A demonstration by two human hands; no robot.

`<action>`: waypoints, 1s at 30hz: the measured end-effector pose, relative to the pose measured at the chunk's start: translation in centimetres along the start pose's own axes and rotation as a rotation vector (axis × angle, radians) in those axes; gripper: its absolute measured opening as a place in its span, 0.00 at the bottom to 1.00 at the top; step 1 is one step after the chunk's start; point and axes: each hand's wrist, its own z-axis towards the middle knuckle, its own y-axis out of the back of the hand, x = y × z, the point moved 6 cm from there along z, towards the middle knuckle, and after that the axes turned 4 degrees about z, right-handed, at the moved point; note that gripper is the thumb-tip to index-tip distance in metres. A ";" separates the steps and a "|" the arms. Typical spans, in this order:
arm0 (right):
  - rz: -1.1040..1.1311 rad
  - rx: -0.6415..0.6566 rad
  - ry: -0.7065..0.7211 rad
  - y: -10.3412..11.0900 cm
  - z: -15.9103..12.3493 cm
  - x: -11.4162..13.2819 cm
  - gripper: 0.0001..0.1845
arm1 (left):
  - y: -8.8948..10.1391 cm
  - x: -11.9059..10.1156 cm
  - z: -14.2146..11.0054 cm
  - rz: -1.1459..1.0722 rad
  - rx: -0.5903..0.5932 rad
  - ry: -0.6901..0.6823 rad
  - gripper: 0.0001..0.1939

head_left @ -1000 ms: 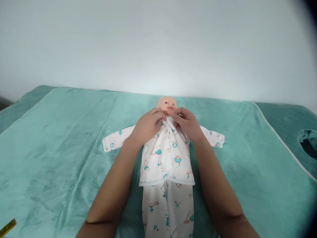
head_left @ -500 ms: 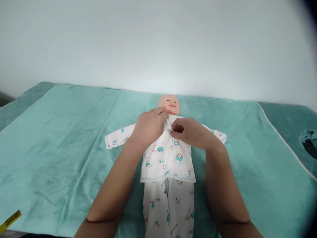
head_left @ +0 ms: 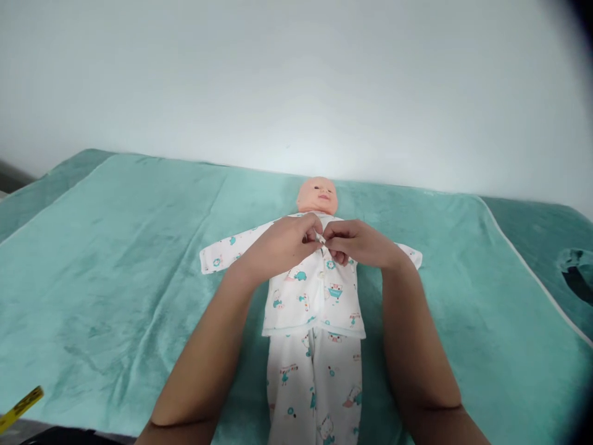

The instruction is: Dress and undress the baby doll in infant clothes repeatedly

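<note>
A baby doll (head_left: 317,195) lies on its back in a white printed shirt (head_left: 296,303) and matching trousers (head_left: 315,389), its sleeves spread to both sides. My left hand (head_left: 290,241) pinches the shirt's front edge at the upper chest, thumb and forefinger closed. Facing it, my right hand (head_left: 359,243) pinches the same front opening, its fingertips almost touching the left ones. A bit of white cloth shows between the two hands. Lower down the front, a small pale button (head_left: 321,275) is visible. My fingers hide the exact fastening spot.
A green plush blanket (head_left: 115,266) with a pale edge covers the table under the doll. Behind it rises a plain white wall (head_left: 296,80). A yellow strip with dark marks (head_left: 21,408) pokes in at the lower left. A dark patch (head_left: 579,278) lies at the right.
My left hand has come down from the doll's neck to the upper chest and now pinches the shirt edge. My right hand's fingers have closed on the cloth beside it.
</note>
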 end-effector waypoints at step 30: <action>0.179 0.058 0.079 0.6 1.3 -1.8 0.07 | -0.5 1.6 1.0 -0.516 0.025 0.207 0.06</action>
